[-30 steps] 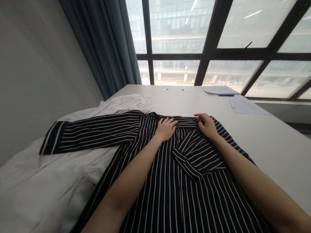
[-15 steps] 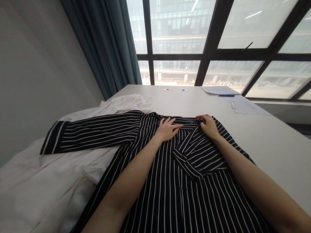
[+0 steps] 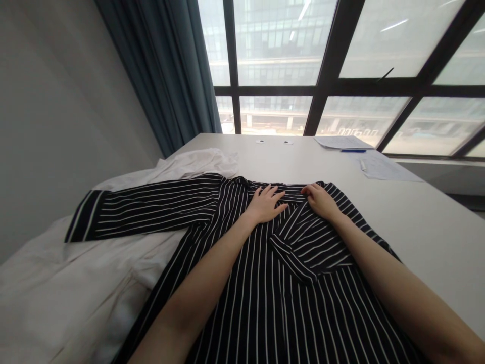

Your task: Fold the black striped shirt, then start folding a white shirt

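Observation:
A black shirt with white stripes (image 3: 261,283) lies spread over the table's front. One sleeve (image 3: 151,207) stretches out to the left, while the other sleeve (image 3: 314,242) is folded inward across the chest. Fingers spread, my left hand (image 3: 266,205) rests flat on the fabric just below the collar (image 3: 290,191). My right hand (image 3: 321,200) is at the right end of the collar, its fingers curled together on the cloth; the fingertips are partly hidden.
White cloth (image 3: 94,288) lies rumpled under and beside the left sleeve. On the white table (image 3: 273,162), papers (image 3: 341,142), a blue pen (image 3: 353,150) and a small white item (image 3: 363,165) sit at the back right. A blue curtain (image 3: 178,76) and windows stand behind.
My right hand has shifted slightly left and inward along the collar, uncovering the right shoulder corner. My left hand has slid a little to the right, still flat on the shirt.

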The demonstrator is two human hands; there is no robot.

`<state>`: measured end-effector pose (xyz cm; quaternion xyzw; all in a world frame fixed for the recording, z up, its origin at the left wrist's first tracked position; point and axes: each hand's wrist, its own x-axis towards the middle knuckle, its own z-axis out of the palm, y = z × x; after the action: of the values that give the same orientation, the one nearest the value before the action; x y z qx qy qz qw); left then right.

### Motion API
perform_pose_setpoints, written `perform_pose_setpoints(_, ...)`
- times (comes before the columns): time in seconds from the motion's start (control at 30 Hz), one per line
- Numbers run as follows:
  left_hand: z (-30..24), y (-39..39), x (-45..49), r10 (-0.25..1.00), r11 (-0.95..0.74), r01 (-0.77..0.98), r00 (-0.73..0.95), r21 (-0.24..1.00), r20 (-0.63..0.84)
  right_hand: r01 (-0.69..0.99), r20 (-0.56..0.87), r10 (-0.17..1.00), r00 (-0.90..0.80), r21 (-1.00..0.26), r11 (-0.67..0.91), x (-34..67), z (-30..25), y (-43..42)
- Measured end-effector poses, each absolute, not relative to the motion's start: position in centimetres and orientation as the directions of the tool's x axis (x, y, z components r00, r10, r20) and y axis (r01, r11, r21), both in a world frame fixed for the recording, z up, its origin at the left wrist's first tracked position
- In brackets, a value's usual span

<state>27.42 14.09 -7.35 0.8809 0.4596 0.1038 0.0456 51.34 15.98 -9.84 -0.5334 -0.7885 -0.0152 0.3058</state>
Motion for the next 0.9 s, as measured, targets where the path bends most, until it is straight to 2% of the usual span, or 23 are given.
perform_pose_setpoints(0.1,-6.7,13.2,28.6,0.787,-0.615,0.764,0.612,0.198,0.082,0.855,0.547,0.805,-0.231,-0.281,0.436,51.4,-9.6,15.9)
perform_pose_setpoints(0.17,-6.8,12.6,29.3,0.768,-0.634,0.748,0.640,0.195,0.043,0.848,0.557,0.781,-0.282,-0.236,0.475,51.4,-9.6,15.9)
perform_pose_setpoints(0.23,-7.2,12.1,29.7,0.758,-0.644,0.745,0.652,0.177,0.012,0.845,0.502,0.787,-0.358,-0.184,0.502,51.3,-9.9,16.0)
perform_pose_setpoints(0.33,-8.0,12.0,29.8,0.752,-0.651,0.742,0.659,0.161,0.001,0.883,0.341,0.860,-0.380,-0.141,0.447,51.2,-10.7,16.5)
perform_pose_setpoints(0.43,-8.6,12.2,29.6,0.749,-0.657,0.736,0.663,0.160,0.025,0.909,0.257,0.898,-0.357,-0.126,0.397,51.3,-11.4,17.1)
perform_pose_setpoints(0.63,-8.7,12.2,29.4,0.743,-0.666,0.730,0.666,0.153,0.061,0.926,0.223,0.914,-0.339,-0.092,0.366,51.1,-11.4,17.4)
perform_pose_setpoints(0.8,-8.4,11.4,29.5,0.771,-0.628,0.769,0.595,0.118,0.227,0.934,0.264,0.904,-0.336,-0.030,0.356,50.5,-10.4,16.5)
perform_pose_setpoints(0.9,-7.9,10.6,29.0,0.792,-0.592,0.800,0.556,0.095,0.253,0.938,0.317,0.888,-0.332,0.010,0.347,49.9,-9.4,15.7)
